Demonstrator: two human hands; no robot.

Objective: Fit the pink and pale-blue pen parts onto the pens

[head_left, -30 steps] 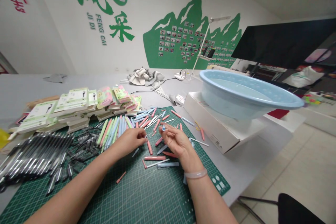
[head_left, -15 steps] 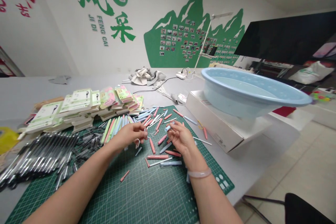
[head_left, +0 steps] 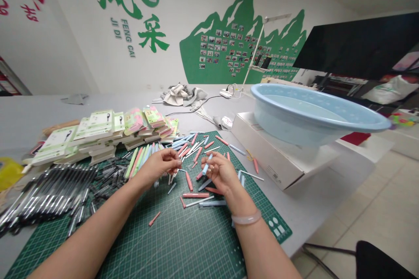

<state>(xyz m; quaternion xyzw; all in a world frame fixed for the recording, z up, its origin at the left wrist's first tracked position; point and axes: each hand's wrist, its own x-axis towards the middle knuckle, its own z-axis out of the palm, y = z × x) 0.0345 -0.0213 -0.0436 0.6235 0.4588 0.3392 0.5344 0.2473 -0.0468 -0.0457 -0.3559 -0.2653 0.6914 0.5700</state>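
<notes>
Between the thumb and fingers of my right hand [head_left: 221, 172] is a short light blue pen part [head_left: 206, 166], tilted. My left hand [head_left: 163, 163] is closed in a pinch to the left of it; what its fingertips hold is too small to make out. Thin white sticks [head_left: 169, 178] show just below that hand. Under and around both hands, pink pen parts [head_left: 189, 181], light blue pen parts [head_left: 212, 203] and white sticks [head_left: 200, 201] lie scattered on the green cutting mat [head_left: 157, 248]. A small pink piece [head_left: 154, 219] lies nearer to me.
Black pens [head_left: 59, 192] lie in a heap at left, before stacked boxes [head_left: 94, 126]. Green, pink and blue pen barrels [head_left: 140, 159] lie in a row beside my left hand. At right, a blue basin [head_left: 294, 117] rests on a white box [head_left: 262, 148]. Cloth gloves [head_left: 178, 95] lie behind.
The light blue part in my right hand has turned and now shows more of its length. My right hand has shifted slightly left; my left hand has moved a little left and up.
</notes>
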